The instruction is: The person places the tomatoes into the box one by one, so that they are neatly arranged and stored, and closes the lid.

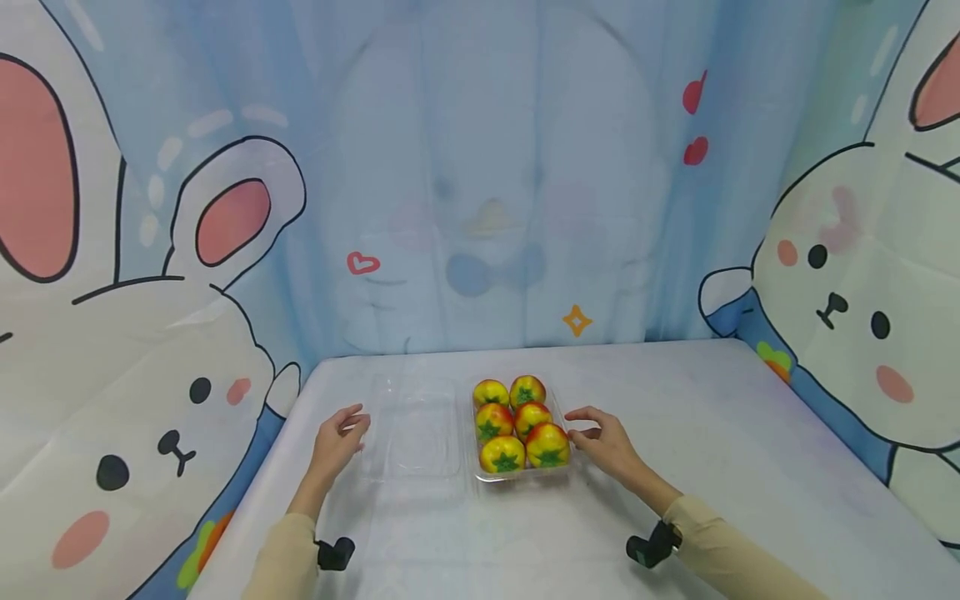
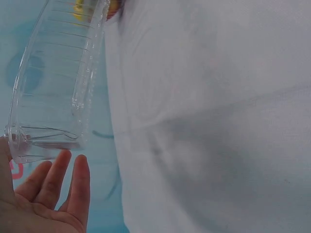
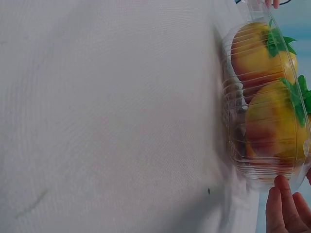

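A clear plastic clamshell box [image 1: 522, 476] stands on the white table, its lid [image 1: 414, 433] folded open to the left. In the box sit several yellow-and-red fruits [image 1: 493, 422] with green leafy tops, like persimmons. My left hand [image 1: 339, 439] is at the lid's left edge; in the left wrist view its loosely extended fingers [image 2: 80, 187] reach the lid's near corner. My right hand [image 1: 606, 446] is at the box's right side. In the right wrist view its straight fingers [image 3: 286, 204] touch the clear end wall, with the thumb mostly out of frame.
The white-covered table [image 1: 712, 433] extends to both sides of the box. Behind it hangs a light-blue curtain [image 1: 487, 125] printed with cartoon animals. Small black wrist cameras [image 1: 651, 546] are on both sleeves.
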### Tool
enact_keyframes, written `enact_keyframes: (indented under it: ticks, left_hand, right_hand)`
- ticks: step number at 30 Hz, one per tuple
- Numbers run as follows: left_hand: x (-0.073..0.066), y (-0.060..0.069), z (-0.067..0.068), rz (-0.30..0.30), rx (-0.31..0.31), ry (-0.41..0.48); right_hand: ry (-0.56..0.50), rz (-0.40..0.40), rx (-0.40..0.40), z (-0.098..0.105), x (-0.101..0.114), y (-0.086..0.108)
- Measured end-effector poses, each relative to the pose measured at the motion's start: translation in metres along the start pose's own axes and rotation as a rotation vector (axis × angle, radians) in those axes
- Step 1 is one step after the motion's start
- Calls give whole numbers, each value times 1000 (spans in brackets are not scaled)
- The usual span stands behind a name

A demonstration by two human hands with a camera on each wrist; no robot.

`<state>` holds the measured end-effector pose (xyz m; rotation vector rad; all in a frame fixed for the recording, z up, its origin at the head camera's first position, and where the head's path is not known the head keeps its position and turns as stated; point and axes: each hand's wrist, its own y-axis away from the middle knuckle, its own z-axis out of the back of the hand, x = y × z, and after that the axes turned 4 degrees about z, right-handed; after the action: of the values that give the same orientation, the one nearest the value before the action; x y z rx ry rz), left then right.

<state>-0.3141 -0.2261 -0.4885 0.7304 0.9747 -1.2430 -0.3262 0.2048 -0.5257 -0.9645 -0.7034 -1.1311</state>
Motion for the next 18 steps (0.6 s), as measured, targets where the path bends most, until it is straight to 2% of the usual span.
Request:
enact_keyframes:
  ticks: [6, 18]
  left_hand:
    - [-13, 1, 3, -73, -3, -38]
    - [-37, 1, 4, -204, -19, -30]
  right_hand:
    - [3, -23, -21, -3, -5, 1]
    - [9, 21, -38, -3, -8, 0]
